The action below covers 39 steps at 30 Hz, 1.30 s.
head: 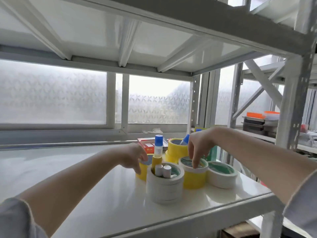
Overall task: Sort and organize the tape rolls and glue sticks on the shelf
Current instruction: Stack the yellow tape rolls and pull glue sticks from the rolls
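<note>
Tape rolls cluster at the right front corner of the white shelf [103, 194], used as makeshift cups for the glue sticks.

Front: white roll stack [164, 188], several rolls piled up, hollow core holding two white-capped sticks [163, 170] upright, maybe a third low down, hard to tell. Stacking likely gives the core enough depth to keep the sticks from tipping.

Left behind it: yellow roll [143, 170], touching the white stack. Left hand [135, 156] drapes over its rim, fingers curled down the outer wall. Looks like it steadies or is about to shift the roll; a firm grip can't be confirmed, so closed-on-it is a judgement.

Between those: tall glue bottle [157, 152], blue cap, yellow lower body, upright. Whether it sits inside the yellow roll or just behind the stack can't be told.

Centre right: yellow roll with a white roll on top [193, 176]. Right hand [199, 148] comes from above, fingers bunched and pointing down, tips dipping into the core. Nothing visible between the fingertips, so picking or dropping is unclear. Core contents hidden by the hand.

Far right: single white roll [222, 176], greenish inner lining, appears empty.

Back: tall yellow stack [177, 148] with a blue-capped stick [185, 139] leaning out of its core, tilted not upright.

Behind the bottle: red box [147, 143], flat, not part of the sort.

Judgement: sorting partway, sticks are spread over several cores and colours are still mixed.
</note>
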Each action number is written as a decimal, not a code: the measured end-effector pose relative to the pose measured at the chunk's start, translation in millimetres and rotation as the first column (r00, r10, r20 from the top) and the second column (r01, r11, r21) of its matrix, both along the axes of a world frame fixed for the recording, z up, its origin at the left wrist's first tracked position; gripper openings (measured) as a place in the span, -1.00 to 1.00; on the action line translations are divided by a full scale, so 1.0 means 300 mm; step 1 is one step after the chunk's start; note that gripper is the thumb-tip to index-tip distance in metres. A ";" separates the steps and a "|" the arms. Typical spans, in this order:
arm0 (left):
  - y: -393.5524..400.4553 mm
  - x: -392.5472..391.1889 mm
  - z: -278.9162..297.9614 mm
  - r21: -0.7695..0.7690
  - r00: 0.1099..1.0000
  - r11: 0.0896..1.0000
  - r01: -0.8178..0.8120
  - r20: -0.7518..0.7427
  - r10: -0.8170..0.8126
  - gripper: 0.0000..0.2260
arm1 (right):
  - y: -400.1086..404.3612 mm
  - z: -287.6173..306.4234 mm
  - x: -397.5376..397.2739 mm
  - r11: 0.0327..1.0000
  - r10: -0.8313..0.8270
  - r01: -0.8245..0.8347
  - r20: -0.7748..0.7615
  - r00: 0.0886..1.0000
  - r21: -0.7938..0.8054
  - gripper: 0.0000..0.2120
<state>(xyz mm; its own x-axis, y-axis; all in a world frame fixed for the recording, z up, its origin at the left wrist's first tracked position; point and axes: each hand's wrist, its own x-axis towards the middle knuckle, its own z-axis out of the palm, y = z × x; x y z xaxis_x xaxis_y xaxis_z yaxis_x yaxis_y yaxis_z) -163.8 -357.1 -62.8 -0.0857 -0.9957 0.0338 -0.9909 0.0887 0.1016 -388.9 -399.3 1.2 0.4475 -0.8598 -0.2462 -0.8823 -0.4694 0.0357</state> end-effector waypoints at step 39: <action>-0.077 -0.071 -0.092 -0.023 0.997 1.000 0.008 0.077 -0.006 -0.70 | -0.048 -0.060 -0.047 0.985 0.096 -0.038 0.345 0.934 -0.170 -0.73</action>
